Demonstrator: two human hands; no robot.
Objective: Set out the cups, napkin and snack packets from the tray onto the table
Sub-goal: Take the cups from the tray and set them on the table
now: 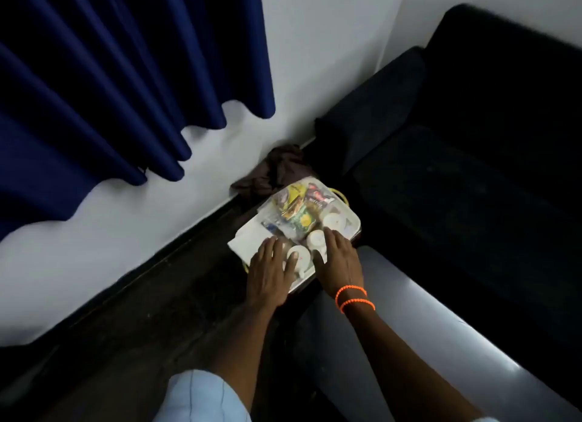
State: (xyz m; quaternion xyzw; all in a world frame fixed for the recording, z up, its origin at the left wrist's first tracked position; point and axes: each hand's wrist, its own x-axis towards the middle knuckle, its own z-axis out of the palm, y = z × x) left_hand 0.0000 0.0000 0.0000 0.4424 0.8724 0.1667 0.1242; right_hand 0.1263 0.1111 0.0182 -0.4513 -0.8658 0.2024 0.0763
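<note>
Your white tray [354,225] sits low by the wall, beside a dark sofa [472,157]. On it: three white cups, near [299,254], middle [316,239] and far [333,221]; a white napkin [248,237] at the left edge; coloured snack packets [299,207] heaped at the far end. Your left hand [271,272] lies flat, fingers spread, over the napkin and near cup, gripping nothing visible. Your right hand [338,258], orange bracelets [354,299] at the wrist, rests open by the middle cup. A brown cloth [277,169] lies behind the tray.
</note>
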